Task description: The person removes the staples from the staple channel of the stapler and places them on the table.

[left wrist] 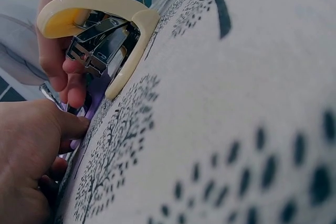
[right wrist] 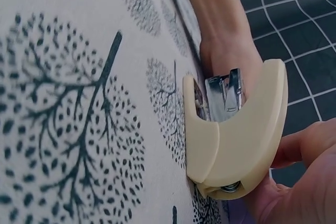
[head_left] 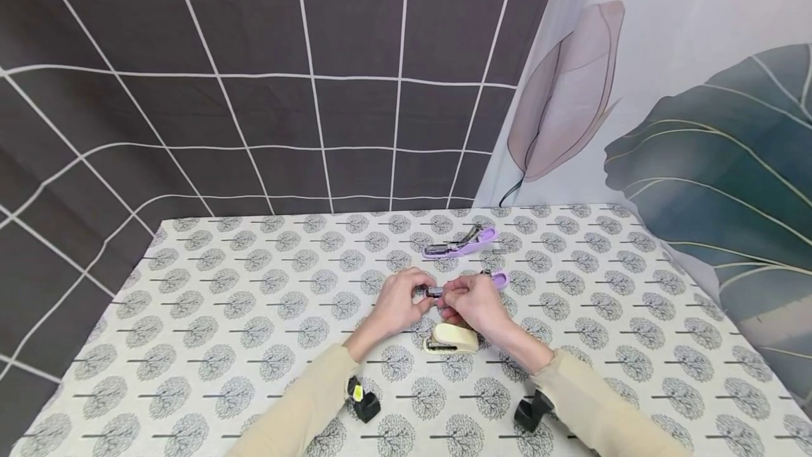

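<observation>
A purple stapler (head_left: pixel 501 280) lies on the patterned cloth between both hands, its metal magazine partly covered by fingers. My left hand (head_left: pixel 400 296) grips its front end between thumb and fingers. From the other side, the right hand (head_left: pixel 476 304) pinches at the magazine with its fingertips; whether a small piece is between them is hidden. Just nearer to me stands a cream stapler (head_left: pixel 452 337), its top arm raised over the metal magazine. In the left wrist view the cream stapler (left wrist: pixel 142 24) partly blocks the right hand (left wrist: pixel 58 51).
Beyond the hands lies another purple stapler (head_left: pixel 462 244), spread open with its metal parts showing. The tree-print cloth (head_left: pixel 254 344) covers the table. A dark gridded curtain (head_left: pixel 266 111) hangs behind, and a leaf-print curtain (head_left: pixel 710 182) stands at the right.
</observation>
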`<state>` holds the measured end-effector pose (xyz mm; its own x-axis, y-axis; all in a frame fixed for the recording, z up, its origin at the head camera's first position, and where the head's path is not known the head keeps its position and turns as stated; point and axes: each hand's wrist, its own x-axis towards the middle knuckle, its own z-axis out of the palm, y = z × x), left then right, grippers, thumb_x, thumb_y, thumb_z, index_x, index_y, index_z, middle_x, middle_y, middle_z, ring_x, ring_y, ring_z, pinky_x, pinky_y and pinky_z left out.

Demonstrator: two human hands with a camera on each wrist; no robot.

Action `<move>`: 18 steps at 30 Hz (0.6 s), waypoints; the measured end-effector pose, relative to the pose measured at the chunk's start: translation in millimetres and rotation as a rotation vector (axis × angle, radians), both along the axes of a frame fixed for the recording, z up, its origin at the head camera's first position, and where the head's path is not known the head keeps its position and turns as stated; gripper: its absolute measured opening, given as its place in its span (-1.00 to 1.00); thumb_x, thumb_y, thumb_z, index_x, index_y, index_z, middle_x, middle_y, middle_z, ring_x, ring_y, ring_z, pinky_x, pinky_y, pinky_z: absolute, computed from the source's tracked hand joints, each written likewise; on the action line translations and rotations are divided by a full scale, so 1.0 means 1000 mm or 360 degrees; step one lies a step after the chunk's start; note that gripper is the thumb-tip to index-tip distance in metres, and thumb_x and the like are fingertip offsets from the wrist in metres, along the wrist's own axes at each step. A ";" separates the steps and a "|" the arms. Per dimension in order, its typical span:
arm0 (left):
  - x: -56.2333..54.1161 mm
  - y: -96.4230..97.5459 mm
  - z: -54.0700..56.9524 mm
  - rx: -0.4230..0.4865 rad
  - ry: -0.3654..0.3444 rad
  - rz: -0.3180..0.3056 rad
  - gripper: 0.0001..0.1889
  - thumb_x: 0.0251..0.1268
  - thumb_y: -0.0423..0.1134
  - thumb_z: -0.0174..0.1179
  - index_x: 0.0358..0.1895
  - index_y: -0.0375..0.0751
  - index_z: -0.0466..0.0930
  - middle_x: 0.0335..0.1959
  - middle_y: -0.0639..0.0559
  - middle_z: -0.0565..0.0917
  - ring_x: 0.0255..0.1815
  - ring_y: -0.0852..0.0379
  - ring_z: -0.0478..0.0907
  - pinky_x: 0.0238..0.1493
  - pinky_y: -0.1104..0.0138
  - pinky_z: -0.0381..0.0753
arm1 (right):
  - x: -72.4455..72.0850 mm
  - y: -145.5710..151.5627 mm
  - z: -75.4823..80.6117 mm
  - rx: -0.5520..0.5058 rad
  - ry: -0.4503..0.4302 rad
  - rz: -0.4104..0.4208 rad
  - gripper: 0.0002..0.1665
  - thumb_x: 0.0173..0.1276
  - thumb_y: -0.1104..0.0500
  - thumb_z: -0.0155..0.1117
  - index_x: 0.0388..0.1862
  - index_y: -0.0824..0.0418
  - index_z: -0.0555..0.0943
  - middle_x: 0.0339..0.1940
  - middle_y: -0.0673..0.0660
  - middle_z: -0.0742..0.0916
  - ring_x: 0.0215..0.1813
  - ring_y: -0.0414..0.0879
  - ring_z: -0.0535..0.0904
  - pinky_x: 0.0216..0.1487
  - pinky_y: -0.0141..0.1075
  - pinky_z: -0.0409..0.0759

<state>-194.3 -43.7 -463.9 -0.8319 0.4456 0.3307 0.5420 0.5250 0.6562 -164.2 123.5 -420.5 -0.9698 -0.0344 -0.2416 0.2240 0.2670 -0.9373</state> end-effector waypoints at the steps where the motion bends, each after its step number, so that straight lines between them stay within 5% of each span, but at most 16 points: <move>1: 0.000 0.000 0.000 -0.0001 -0.0002 0.0000 -0.77 0.07 -0.40 0.46 -0.17 -0.19 0.71 -0.24 0.07 0.68 -0.40 0.18 0.45 -0.30 0.35 0.45 | 0.000 0.000 0.000 0.0024 0.0008 -0.0007 -0.84 0.33 0.50 0.18 -0.13 0.58 0.59 -0.41 0.29 0.72 -0.51 -0.06 0.66 -0.43 -0.24 0.69; 18: 0.000 0.001 -0.001 0.0002 0.0037 0.0013 -0.78 0.06 -0.36 0.48 -0.20 -0.17 0.72 -0.25 0.08 0.69 -0.41 0.18 0.46 -0.31 0.35 0.45 | -0.006 -0.005 -0.006 0.0195 0.0174 -0.0016 -0.87 0.28 0.49 0.24 -0.19 0.48 0.55 -0.55 0.19 0.72 -0.65 -0.03 0.64 -0.59 -0.21 0.65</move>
<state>-194.4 -42.9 -465.1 -0.8275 0.4385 0.3506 0.5529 0.5283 0.6443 -169.7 118.8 -426.7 -0.9907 -0.0015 -0.1363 0.1255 0.3789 -0.9169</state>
